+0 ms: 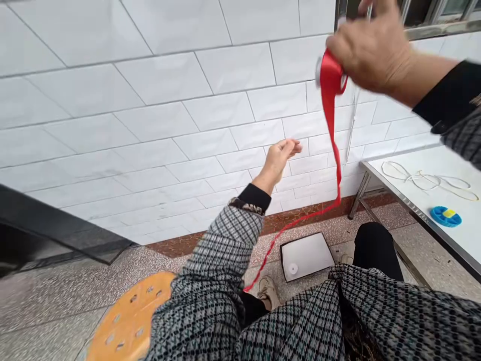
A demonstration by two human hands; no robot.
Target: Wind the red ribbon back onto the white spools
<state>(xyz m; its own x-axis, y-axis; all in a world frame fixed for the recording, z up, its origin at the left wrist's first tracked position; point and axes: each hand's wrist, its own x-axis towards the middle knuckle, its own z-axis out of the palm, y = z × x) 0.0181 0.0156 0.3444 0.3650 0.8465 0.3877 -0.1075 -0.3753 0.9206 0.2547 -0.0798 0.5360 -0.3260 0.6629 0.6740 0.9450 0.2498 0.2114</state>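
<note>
Up at the top right, my right hand (370, 52) grips a roll of red ribbon (329, 95). A white spool rim (318, 72) shows beside the fingers. From the roll the ribbon hangs down, twists into a thin strand, and curves left toward my lap, where its end goes out of sight behind my sleeve. My left hand (280, 159) is stretched out in front of the tiled wall, a little left of the hanging ribbon and apart from it. Its fingers are extended and slightly bent, with nothing visible in them.
On the floor by my feet lies a shallow white box (310, 255) with a small white disc (293, 268) in it. A white table (424, 173) at right carries a pale cord (428, 178) and a blue round holder (445, 216). An orange stool (128, 321) stands at lower left.
</note>
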